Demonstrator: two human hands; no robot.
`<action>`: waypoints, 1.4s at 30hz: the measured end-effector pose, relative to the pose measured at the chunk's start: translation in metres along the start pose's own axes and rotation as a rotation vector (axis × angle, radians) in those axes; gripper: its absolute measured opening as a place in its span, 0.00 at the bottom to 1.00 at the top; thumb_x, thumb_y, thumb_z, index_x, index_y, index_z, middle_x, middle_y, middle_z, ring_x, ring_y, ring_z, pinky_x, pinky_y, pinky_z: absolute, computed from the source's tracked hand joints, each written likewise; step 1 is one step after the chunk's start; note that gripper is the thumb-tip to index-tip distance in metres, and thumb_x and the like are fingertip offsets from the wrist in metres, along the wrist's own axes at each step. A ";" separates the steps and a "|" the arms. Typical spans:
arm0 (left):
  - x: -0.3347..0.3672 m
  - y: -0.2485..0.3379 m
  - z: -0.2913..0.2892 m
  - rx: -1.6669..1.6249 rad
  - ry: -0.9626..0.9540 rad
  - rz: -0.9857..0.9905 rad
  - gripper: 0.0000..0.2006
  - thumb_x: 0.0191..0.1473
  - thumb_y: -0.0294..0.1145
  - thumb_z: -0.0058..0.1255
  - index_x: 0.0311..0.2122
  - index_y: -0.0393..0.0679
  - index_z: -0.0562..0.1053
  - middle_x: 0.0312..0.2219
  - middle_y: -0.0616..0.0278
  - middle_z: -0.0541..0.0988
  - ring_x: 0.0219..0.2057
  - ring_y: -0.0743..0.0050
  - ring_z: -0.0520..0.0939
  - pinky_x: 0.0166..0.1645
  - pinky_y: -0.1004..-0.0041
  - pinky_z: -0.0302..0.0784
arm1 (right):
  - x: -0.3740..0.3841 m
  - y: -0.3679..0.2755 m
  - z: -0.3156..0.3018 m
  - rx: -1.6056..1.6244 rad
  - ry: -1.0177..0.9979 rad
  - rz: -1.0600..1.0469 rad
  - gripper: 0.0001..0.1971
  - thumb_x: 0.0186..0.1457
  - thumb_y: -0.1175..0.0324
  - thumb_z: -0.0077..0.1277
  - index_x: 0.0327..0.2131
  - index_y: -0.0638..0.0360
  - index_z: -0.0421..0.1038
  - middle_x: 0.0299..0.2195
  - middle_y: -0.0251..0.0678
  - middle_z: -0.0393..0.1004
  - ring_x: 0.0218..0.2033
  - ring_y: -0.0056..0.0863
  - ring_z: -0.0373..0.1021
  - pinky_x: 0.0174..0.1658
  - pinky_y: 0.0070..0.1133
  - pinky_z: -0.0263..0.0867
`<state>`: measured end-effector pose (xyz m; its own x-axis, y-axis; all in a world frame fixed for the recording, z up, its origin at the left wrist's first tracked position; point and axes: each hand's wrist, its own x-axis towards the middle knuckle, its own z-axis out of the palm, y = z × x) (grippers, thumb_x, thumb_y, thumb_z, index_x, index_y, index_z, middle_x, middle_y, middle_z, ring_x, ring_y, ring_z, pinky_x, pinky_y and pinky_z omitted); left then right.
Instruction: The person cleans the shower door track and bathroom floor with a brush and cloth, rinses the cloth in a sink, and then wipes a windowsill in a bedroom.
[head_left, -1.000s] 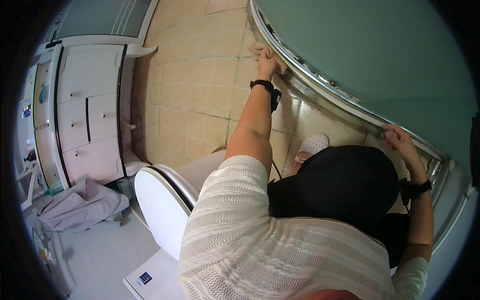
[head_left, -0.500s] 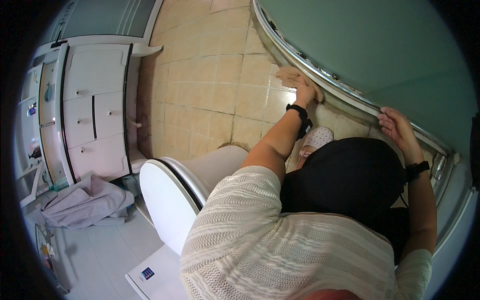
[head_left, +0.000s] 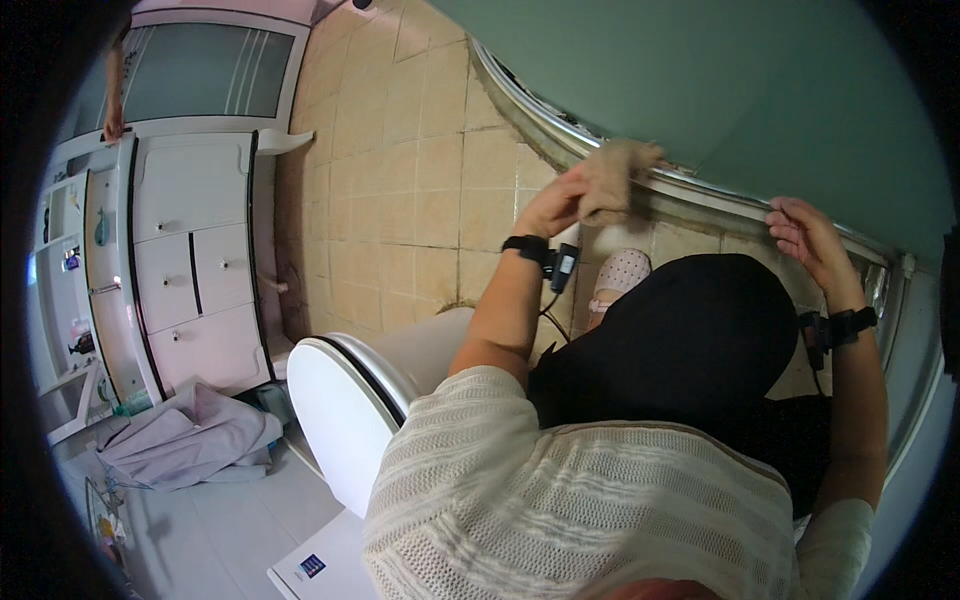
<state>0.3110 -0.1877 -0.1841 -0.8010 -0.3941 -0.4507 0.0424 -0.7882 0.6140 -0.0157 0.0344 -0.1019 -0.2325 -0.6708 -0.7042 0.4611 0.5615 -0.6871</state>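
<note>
Over tan tiles (head_left: 420,190), left fingers (head_left: 572,187) clamp a brown cloth (head_left: 608,184) projecting past them; right fingers (head_left: 788,231) curl loosely.

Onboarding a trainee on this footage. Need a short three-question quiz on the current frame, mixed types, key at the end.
1. Which hand holds the beige cloth?
2. True or false: both of the person's wrists are bare.
3. Fill in the blank: the pale shoe on the tiled floor is patterned with small dark ____.

Key:
1. The left hand.
2. False; each has a black band around it.
3. Dots.
</note>
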 end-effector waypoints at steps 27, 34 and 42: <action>0.100 -0.036 -0.054 1.011 0.968 0.471 0.13 0.46 0.27 0.47 0.38 0.33 0.66 0.29 0.42 0.75 0.33 0.46 0.76 0.41 0.64 0.71 | 0.002 0.012 -0.005 -0.031 0.042 0.045 0.11 0.57 0.62 0.46 0.38 0.57 0.69 0.28 0.28 0.74 0.27 0.12 0.70 0.28 0.11 0.66; 0.093 -0.081 0.001 1.074 0.931 0.374 0.20 0.47 0.30 0.50 0.44 0.33 0.63 0.33 0.37 0.75 0.38 0.40 0.75 0.43 0.60 0.70 | 0.004 0.020 -0.018 -0.007 0.072 0.059 0.11 0.57 0.62 0.45 0.39 0.59 0.69 0.28 0.29 0.75 0.26 0.13 0.70 0.28 0.11 0.68; 0.094 -0.123 0.017 1.280 0.579 0.615 0.13 0.46 0.28 0.51 0.36 0.32 0.67 0.29 0.42 0.75 0.34 0.52 0.77 0.40 0.65 0.72 | 0.005 0.020 -0.025 -0.021 0.028 0.029 0.12 0.57 0.62 0.45 0.40 0.59 0.69 0.28 0.29 0.75 0.26 0.12 0.71 0.27 0.09 0.68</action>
<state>0.2200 -0.1196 -0.2915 -0.5044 -0.8600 0.0775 -0.4995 0.3638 0.7862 -0.0290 0.0546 -0.1236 -0.2432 -0.6404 -0.7285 0.4499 0.5909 -0.6696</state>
